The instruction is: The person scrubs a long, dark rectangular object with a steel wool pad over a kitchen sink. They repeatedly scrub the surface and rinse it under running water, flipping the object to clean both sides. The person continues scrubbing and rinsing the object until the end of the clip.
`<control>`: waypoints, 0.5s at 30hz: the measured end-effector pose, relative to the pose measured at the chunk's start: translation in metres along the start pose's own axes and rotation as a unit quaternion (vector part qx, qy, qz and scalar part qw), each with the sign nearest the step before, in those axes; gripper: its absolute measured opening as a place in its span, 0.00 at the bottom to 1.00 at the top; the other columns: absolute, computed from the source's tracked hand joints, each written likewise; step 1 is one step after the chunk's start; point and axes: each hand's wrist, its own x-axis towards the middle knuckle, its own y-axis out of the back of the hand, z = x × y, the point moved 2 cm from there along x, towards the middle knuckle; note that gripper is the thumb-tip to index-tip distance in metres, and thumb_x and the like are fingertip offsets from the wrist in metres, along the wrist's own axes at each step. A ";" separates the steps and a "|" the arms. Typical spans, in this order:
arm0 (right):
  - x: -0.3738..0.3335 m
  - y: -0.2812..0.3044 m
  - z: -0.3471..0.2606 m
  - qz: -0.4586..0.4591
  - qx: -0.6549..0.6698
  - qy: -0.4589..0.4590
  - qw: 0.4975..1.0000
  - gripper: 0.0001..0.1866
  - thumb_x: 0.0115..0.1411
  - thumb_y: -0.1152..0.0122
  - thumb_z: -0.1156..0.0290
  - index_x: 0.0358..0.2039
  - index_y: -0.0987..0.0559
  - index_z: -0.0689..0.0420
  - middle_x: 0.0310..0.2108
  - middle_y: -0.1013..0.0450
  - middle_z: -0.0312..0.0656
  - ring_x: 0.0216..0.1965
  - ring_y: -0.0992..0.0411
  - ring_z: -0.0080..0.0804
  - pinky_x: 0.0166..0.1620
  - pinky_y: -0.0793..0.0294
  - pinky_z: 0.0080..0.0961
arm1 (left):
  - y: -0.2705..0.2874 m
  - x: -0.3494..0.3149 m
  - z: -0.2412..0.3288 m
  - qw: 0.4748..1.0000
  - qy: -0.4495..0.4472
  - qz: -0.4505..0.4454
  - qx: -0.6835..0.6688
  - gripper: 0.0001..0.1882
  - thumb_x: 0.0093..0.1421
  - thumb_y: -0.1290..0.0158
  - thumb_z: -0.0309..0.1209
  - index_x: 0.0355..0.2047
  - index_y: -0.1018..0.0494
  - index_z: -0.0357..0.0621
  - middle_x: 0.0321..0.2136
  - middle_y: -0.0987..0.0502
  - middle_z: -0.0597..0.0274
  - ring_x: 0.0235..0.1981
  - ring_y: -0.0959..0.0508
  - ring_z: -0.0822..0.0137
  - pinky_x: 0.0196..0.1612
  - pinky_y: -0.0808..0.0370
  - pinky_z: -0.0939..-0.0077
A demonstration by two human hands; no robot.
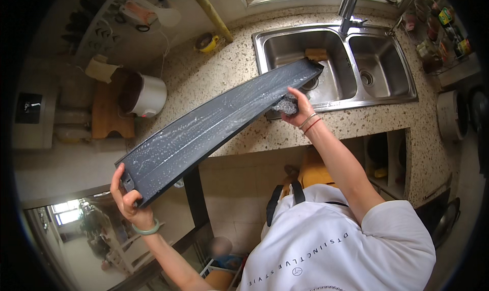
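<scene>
A long, shallow dark grey panel (214, 122) with raised edges slants from the lower left up over the left sink basin. White suds and droplets are spread along its inner face. My left hand (133, 202) is closed round its lower left end, with a green bangle at the wrist. Near the far end, my right hand (303, 109) is closed on a grey steel wool scrubber (286, 105), held against the panel's near edge. Under the panel's far tip, part of the double steel sink (261, 49) is hidden; a brown sponge (317, 54) lies in the left basin.
The faucet (348, 11) rises behind the sink on the speckled countertop (224, 62). A white pot (152, 95) and a wooden cutting board (107, 107) stand at the left. A bamboo pole (208, 11) leans at the back; a rack of jars (433, 36) is at the right.
</scene>
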 end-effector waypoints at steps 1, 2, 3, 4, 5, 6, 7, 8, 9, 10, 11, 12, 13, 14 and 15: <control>-0.002 -0.007 -0.006 -0.004 0.010 -0.027 1.000 0.10 0.56 0.32 0.60 0.33 0.24 0.47 0.28 0.26 0.33 0.28 0.28 0.29 0.28 0.29 0.29 | 0.002 -0.005 0.000 1.000 0.000 0.002 0.008 0.11 0.59 0.45 0.21 0.26 0.36 0.49 0.59 0.32 0.45 0.57 0.29 0.47 0.60 0.31 0.56; 0.003 -0.006 -0.008 -0.012 -0.017 -0.032 0.999 0.09 0.56 0.33 0.62 0.33 0.24 0.48 0.27 0.26 0.34 0.28 0.28 0.29 0.24 0.30 0.27 | 0.001 -0.012 -0.004 0.998 0.032 0.023 -0.044 0.18 0.69 0.59 0.38 0.21 0.36 0.47 0.62 0.35 0.48 0.63 0.34 0.51 0.67 0.43 0.55; 0.011 -0.002 -0.008 0.002 -0.039 -0.029 0.999 0.09 0.56 0.33 0.63 0.32 0.24 0.49 0.26 0.26 0.34 0.27 0.29 0.29 0.25 0.29 0.28 | 0.001 -0.015 -0.005 0.994 0.059 0.053 -0.069 0.19 0.69 0.58 0.38 0.20 0.36 0.46 0.64 0.37 0.48 0.64 0.35 0.50 0.67 0.43 0.55; 0.021 0.002 -0.009 0.015 -0.061 -0.025 0.998 0.09 0.56 0.33 0.64 0.32 0.24 0.49 0.26 0.27 0.34 0.27 0.29 0.29 0.25 0.28 0.29 | -0.007 -0.013 0.001 0.988 0.086 0.084 -0.094 0.20 0.69 0.58 0.37 0.19 0.36 0.46 0.65 0.39 0.49 0.64 0.36 0.50 0.67 0.43 0.54; 0.032 0.008 -0.008 0.028 -0.082 -0.022 0.996 0.09 0.56 0.33 0.64 0.31 0.24 0.49 0.26 0.27 0.34 0.27 0.29 0.29 0.25 0.27 0.29 | -0.011 -0.008 0.005 0.988 0.079 0.092 -0.097 0.18 0.69 0.58 0.37 0.21 0.34 0.46 0.67 0.42 0.50 0.66 0.37 0.49 0.67 0.44 0.53; 0.041 0.013 -0.010 0.011 -0.089 -0.003 0.996 0.08 0.55 0.32 0.66 0.30 0.25 0.50 0.26 0.27 0.34 0.27 0.29 0.30 0.26 0.26 0.30 | -0.016 -0.003 0.009 0.987 0.072 0.101 -0.100 0.16 0.68 0.58 0.37 0.24 0.32 0.45 0.69 0.46 0.51 0.67 0.38 0.47 0.68 0.44 0.51; 0.044 0.012 -0.007 0.007 -0.055 -0.004 0.998 0.07 0.54 0.33 0.69 0.29 0.24 0.50 0.26 0.27 0.35 0.27 0.28 0.31 0.26 0.26 0.31 | -0.015 -0.006 -0.001 0.986 0.033 0.098 -0.134 0.06 0.66 0.53 0.32 0.32 0.31 0.46 0.70 0.47 0.51 0.66 0.39 0.45 0.68 0.43 0.52; 0.047 0.012 -0.003 0.023 -0.061 0.001 0.998 0.06 0.53 0.34 0.69 0.29 0.24 0.51 0.26 0.27 0.35 0.26 0.28 0.32 0.25 0.25 0.32 | -0.016 -0.012 -0.004 0.987 0.046 0.097 -0.123 0.02 0.63 0.50 0.28 0.33 0.33 0.48 0.69 0.46 0.48 0.67 0.39 0.43 0.67 0.41 0.52; 0.048 0.012 0.002 0.039 -0.067 0.009 0.997 0.06 0.52 0.34 0.70 0.29 0.24 0.51 0.26 0.27 0.36 0.26 0.28 0.33 0.24 0.25 0.32 | -0.015 -0.016 -0.006 0.987 0.058 0.095 -0.114 0.07 0.61 0.47 0.23 0.34 0.34 0.49 0.68 0.45 0.45 0.67 0.39 0.42 0.67 0.39 0.52; 0.048 0.016 0.002 0.040 -0.083 0.010 0.996 0.06 0.52 0.35 0.70 0.29 0.25 0.52 0.25 0.27 0.36 0.25 0.28 0.33 0.24 0.24 0.34 | -0.019 -0.018 -0.007 0.981 0.069 0.110 -0.145 0.09 0.60 0.47 0.21 0.36 0.34 0.49 0.67 0.43 0.45 0.66 0.37 0.44 0.66 0.37 0.54; 0.048 0.020 0.003 0.042 -0.098 0.012 0.994 0.06 0.52 0.36 0.71 0.29 0.25 0.52 0.25 0.27 0.37 0.24 0.28 0.33 0.23 0.24 0.35 | -0.021 -0.022 -0.009 0.973 0.080 0.124 -0.178 0.12 0.59 0.47 0.19 0.39 0.34 0.49 0.66 0.41 0.45 0.64 0.35 0.46 0.65 0.36 0.55; 0.048 0.023 0.009 0.045 -0.107 0.017 0.993 0.06 0.52 0.37 0.70 0.28 0.25 0.53 0.25 0.27 0.38 0.23 0.27 0.33 0.23 0.23 0.37 | -0.023 -0.026 -0.011 0.963 0.091 0.138 -0.212 0.16 0.58 0.47 0.17 0.42 0.35 0.50 0.64 0.39 0.45 0.63 0.34 0.47 0.64 0.35 0.57; 0.037 0.016 0.016 0.059 -0.133 0.042 0.988 0.05 0.53 0.38 0.70 0.28 0.25 0.53 0.24 0.28 0.38 0.23 0.27 0.34 0.23 0.24 0.40 | -0.020 -0.039 -0.017 0.943 0.139 0.167 -0.251 0.14 0.61 0.51 0.21 0.46 0.34 0.49 0.62 0.36 0.47 0.62 0.32 0.49 0.63 0.34 0.57; 0.027 0.010 0.020 0.068 -0.137 0.046 0.987 0.05 0.53 0.38 0.70 0.28 0.25 0.54 0.25 0.27 0.38 0.24 0.27 0.34 0.24 0.24 0.42 | -0.010 -0.055 -0.024 0.919 0.186 0.194 -0.289 0.14 0.63 0.54 0.24 0.49 0.34 0.49 0.59 0.33 0.49 0.60 0.31 0.51 0.62 0.33 0.57; 0.019 0.004 0.025 0.075 -0.142 0.049 0.986 0.04 0.53 0.38 0.70 0.28 0.24 0.54 0.25 0.27 0.38 0.25 0.26 0.34 0.25 0.24 0.43 | 0.000 -0.068 -0.031 0.890 0.232 0.221 -0.323 0.15 0.66 0.58 0.28 0.53 0.33 0.49 0.56 0.30 0.51 0.58 0.30 0.53 0.61 0.32 0.56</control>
